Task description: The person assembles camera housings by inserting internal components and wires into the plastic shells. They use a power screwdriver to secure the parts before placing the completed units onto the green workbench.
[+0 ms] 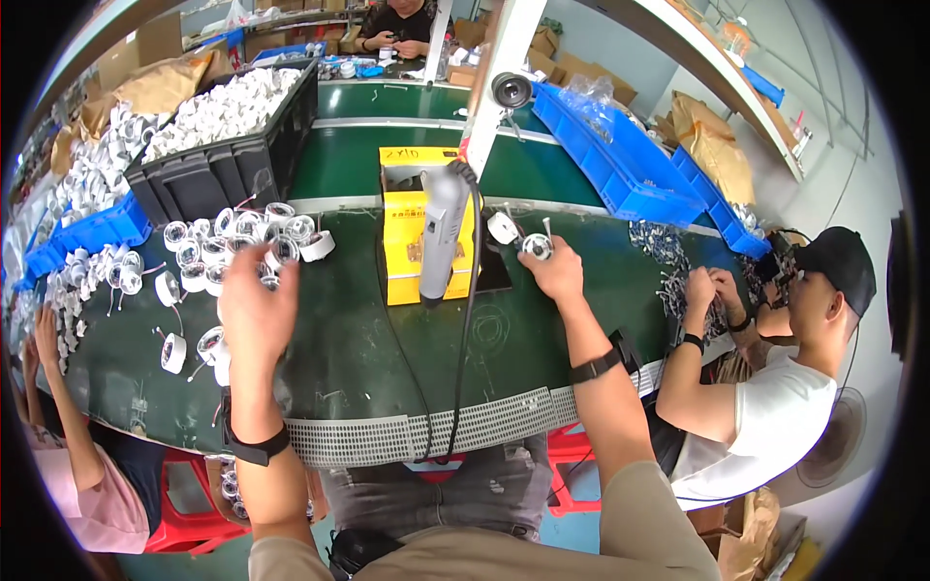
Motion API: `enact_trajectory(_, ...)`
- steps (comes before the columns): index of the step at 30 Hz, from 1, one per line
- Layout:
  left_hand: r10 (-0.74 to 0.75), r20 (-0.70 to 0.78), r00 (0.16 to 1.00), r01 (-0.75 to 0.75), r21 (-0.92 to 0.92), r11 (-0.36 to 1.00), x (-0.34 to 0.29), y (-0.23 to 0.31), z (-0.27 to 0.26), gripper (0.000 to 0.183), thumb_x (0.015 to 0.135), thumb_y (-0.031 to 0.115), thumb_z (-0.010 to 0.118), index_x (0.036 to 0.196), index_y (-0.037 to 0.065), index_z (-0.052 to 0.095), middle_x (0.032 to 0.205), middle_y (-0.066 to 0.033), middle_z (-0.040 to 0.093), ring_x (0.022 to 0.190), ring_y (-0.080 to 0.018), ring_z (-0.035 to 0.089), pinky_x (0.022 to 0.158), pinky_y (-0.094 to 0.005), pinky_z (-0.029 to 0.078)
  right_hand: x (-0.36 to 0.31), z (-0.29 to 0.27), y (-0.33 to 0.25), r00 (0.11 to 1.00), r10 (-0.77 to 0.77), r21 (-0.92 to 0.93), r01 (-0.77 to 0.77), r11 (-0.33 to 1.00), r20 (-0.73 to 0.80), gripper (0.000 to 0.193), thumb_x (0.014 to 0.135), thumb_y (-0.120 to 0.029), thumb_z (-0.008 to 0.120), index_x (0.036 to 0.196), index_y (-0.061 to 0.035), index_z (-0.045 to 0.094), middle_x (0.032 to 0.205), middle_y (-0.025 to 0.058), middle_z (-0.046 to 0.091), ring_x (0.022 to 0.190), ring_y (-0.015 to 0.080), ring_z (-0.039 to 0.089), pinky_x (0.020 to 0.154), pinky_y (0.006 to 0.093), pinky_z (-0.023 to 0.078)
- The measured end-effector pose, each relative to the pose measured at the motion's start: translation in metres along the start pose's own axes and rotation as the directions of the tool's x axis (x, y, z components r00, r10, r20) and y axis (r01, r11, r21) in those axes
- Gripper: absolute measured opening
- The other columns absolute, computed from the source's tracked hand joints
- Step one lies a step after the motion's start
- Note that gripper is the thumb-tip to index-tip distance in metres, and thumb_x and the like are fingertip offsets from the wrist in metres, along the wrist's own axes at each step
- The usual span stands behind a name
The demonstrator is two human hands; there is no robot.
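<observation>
A cluster of small round white housings with clear, shiny middles and thin wires [247,225] lies on the green table at the left. My left hand [260,305] reaches over the cluster's near side, thumb and fingers apart around one of the pieces; whether it touches that piece is hard to tell. To the right, my right hand [557,274] grips a similar round white housing [536,246] with a short wire sticking up. Beside it lies another white housing [502,228]. Between my hands, a grey handheld tool [444,237] with a black cable stands against a yellow box [399,247].
A black crate [218,167] heaped with white parts stands back left, near a blue bin [107,228]. Blue trays [620,160] line the back right. A white post [499,87] rises behind the box. Co-workers sit right [765,397], left and across; cables hang over the front edge.
</observation>
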State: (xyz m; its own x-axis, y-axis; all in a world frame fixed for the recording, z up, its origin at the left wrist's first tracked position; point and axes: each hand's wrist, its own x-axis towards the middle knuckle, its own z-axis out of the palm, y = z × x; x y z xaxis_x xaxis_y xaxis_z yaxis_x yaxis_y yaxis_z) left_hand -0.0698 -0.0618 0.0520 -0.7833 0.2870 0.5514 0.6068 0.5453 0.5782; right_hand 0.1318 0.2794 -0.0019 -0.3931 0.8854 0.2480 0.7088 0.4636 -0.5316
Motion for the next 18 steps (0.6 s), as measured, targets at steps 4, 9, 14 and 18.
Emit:
enact_trajectory(4, 0.162, 0.777, 0.608, 0.193, -0.342, 0.919, -0.012, 0.026, 0.008, 0.023, 0.090, 0.023, 0.065, 0.093, 0.001, 0.068, 0.073, -0.0040, 0.066, 0.066, -0.0088, 0.059, 0.060, -0.0236, 0.048, -0.044, -0.025, -0.021, 0.950, -0.303, 0.302, 0.310, 0.901, -0.069, 0.047, 0.076, -0.021, 0.075, 0.115, 0.0004, 0.059, 0.098, 0.0143, 0.069, 0.087, 0.0214, 0.067, 0.081, 0.0331, 0.051)
enact_trajectory(9, 0.448, 0.760, 0.471, 0.684, -0.636, 0.358, -0.067, 0.062, 0.053, 0.046, 0.102, 0.027, 0.042, 0.140, 0.002, 0.037, 0.121, -0.0074, 0.055, 0.108, -0.0149, 0.054, 0.091, -0.0312, 0.048, -0.129, -0.036, -0.066, 0.705, -0.698, 0.598, 0.509, 0.619, 0.123, 0.060, 0.072, -0.010, 0.077, 0.127, -0.0042, 0.053, 0.111, 0.0090, 0.054, 0.099, 0.0186, 0.058, 0.081, 0.0294, 0.049)
enact_trajectory(14, 0.536, 0.661, 0.526, 0.464, -0.751, 0.470, -0.073, 0.051, 0.071, 0.044, 0.101, 0.020, 0.046, 0.140, 0.001, 0.036, 0.124, -0.0082, 0.053, 0.111, -0.0158, 0.053, 0.095, -0.0299, 0.043, -0.128, -0.020, -0.068, 0.715, -0.622, 0.626, 0.334, 0.705, 0.320, 0.070, 0.077, -0.020, 0.077, 0.137, -0.0084, 0.044, 0.117, 0.0091, 0.046, 0.090, 0.0173, 0.053, 0.072, 0.0288, 0.047)
enact_trajectory(18, 0.435, 0.440, 0.785, 0.133, -0.806, 0.576, -0.070, 0.044, 0.070, 0.050, 0.086, 0.013, 0.067, 0.131, 0.004, 0.048, 0.119, -0.0147, 0.055, 0.107, -0.0289, 0.058, 0.092, -0.0353, 0.046, -0.113, -0.020, -0.063, 0.617, -0.596, 0.791, -0.072, 0.608, 0.514, 0.050, 0.092, -0.020, 0.061, 0.136, -0.0029, 0.044, 0.101, 0.0059, 0.059, 0.089, 0.0120, 0.054, 0.078, 0.0259, 0.045)
